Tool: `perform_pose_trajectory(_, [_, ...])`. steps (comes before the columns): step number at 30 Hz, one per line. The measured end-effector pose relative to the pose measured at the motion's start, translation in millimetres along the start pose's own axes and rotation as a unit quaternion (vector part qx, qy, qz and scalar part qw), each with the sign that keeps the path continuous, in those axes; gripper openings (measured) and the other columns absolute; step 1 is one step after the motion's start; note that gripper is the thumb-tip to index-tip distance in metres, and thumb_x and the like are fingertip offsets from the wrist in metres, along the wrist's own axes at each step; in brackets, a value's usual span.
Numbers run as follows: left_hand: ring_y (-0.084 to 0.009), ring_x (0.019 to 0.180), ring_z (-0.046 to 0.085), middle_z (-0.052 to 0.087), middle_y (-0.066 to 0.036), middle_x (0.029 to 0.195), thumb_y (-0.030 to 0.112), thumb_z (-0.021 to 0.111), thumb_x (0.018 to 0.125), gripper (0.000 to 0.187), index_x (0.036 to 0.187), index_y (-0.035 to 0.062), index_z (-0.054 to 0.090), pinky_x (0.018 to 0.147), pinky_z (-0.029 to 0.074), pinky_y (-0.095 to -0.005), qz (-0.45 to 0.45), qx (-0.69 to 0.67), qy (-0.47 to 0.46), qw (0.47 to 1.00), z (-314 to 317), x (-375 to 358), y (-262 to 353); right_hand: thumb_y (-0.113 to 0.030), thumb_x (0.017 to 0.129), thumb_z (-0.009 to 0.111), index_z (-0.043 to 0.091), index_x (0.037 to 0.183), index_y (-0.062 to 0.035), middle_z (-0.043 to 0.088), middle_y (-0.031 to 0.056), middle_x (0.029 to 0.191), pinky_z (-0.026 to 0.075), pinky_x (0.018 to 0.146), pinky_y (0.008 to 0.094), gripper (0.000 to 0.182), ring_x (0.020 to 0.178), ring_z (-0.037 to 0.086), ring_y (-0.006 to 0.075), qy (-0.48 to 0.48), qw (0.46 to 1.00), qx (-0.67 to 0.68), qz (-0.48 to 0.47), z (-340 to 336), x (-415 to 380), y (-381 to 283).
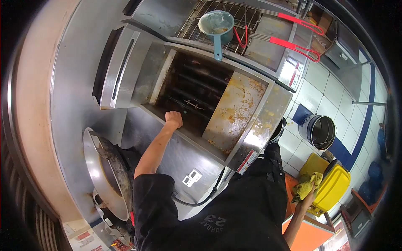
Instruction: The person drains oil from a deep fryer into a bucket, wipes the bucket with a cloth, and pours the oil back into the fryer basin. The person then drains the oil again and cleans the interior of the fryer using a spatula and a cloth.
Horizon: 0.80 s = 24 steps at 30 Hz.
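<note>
A: Left hand (173,119)?
B: Arm stretched forward, nearly straight, elbow bare below a black sleeve. Fist closed, knuckles up, at the front lip of the open, greasy stainless-steel fryer vat (190,94). Something thin possibly gripped inside the fist; cannot tell what.

A: Right hand (309,193)?
B: Hanging low at the side, arm bent slightly outward. Fingers curled around a crumpled yellow-green cloth (306,185), held just beside a yellow plastic bin (333,188) and above an orange surface (312,232).

A: Edges near the left fist?
B: Vat front rim directly under the wrist. Dark heating rods deep inside, beyond the knuckles. Tilted, oil-stained steel panel (234,111) leaning along the vat's right side, close to the fist. Steel housing wall on the left, near.

A: Above the vat?
B: Teal long-handled saucepan (217,25) sitting on a wire rack (228,19), handle pointing toward the vat. Two red-handled wire fry baskets (295,31) to the right, well apart from the fist.

A: Open room?
B: White tiled floor to the right, with a round steel bucket (320,131) standing on it. Round steel lidded pot (106,171) tight by the left elbow.
</note>
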<state>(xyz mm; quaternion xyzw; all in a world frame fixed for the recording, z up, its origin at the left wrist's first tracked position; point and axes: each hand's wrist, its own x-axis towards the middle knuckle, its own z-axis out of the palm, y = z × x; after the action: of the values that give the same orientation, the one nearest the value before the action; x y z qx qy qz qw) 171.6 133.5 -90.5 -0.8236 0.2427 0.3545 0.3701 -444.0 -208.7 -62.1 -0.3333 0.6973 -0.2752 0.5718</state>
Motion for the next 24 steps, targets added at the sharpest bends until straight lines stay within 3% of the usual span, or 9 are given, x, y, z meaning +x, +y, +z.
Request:
perform_pose_trajectory(3, [-0.0244,0.108,0.064,0.068,-0.01,0.112,0.031,0.053,0.089,0.032,0.106,0.01,0.071,0.087,0.05,-0.0369,0.006,-0.041,0.024,0.999,-7.5,-18.6,15.9,-0.03,0.089,0.064,0.052,0.126,-0.0006,0.062,0.0076,0.106,0.053,0.075,0.0335,0.048,0.088,0.064,0.0192,0.002,0.999,-0.008,-0.031,19.8,-20.9,-17.5])
perform_pose_trajectory(7, [-0.0266,0.107,0.064,0.069,-0.012,0.11,0.035,0.051,0.091,0.036,0.105,0.0085,0.071,0.089,0.048,-0.0383,0.028,-0.032,0.021,0.999,1.5,-22.2,35.8,-0.029,0.09,0.063,0.052,0.125,-0.0005,0.062,0.0077,0.105,0.053,0.074,0.0332,0.047,0.087,0.064,0.0192,0.004,1.0,-0.009,-0.027,5.7,-6.0,-2.8])
perform_pose_trajectory(9, [-0.0267,0.106,0.064,0.069,-0.012,0.109,0.036,0.051,0.091,0.037,0.104,0.0081,0.071,0.089,0.048,-0.0385,0.031,-0.031,0.013,0.999,-2.1,-27.4,38.6,-0.023,0.091,0.061,0.048,0.131,0.0008,0.057,0.01,0.119,0.051,0.084,0.0332,0.048,0.101,0.06,0.0204,-0.015,1.0,0.003,0.003,-4.4,3.9,6.1])
perform_pose_trajectory(13, [-0.0271,0.105,0.065,0.069,-0.013,0.107,0.037,0.051,0.091,0.038,0.103,0.0071,0.071,0.087,0.049,-0.0394,0.047,-0.027,0.018,0.998,-12.8,-41.8,35.4,-0.024,0.091,0.061,0.048,0.131,0.0008,0.057,0.0098,0.118,0.051,0.083,0.0321,0.048,0.099,0.06,0.0199,-0.006,1.0,-0.005,0.006,13.0,-16.3,-12.2])
perform_pose_trajectory(19, [-0.0325,0.105,0.063,0.068,-0.016,0.107,0.044,0.049,0.093,0.046,0.103,0.004,0.07,0.088,0.049,-0.0429,0.028,-0.057,0.008,0.998,-53.7,-70.8,5.8,-0.024,0.092,0.06,0.05,0.129,0.0005,0.059,0.0086,0.113,0.051,0.081,0.0313,0.045,0.096,0.06,0.0176,-0.014,1.0,0.011,-0.02,19.9,-32.0,-23.5])
perform_pose_trajectory(24, [-0.0274,0.107,0.064,0.069,-0.012,0.109,0.039,0.055,0.089,0.038,0.104,0.0078,0.071,0.089,0.048,-0.0383,-0.027,-0.041,0.031,0.998,-64.3,-62.5,-36.0,-0.023,0.092,0.06,0.051,0.127,0.0011,0.059,0.0089,0.113,0.051,0.08,0.0317,0.043,0.097,0.06,0.0178,-0.015,0.999,0.012,-0.032,14.5,-26.2,-16.4])
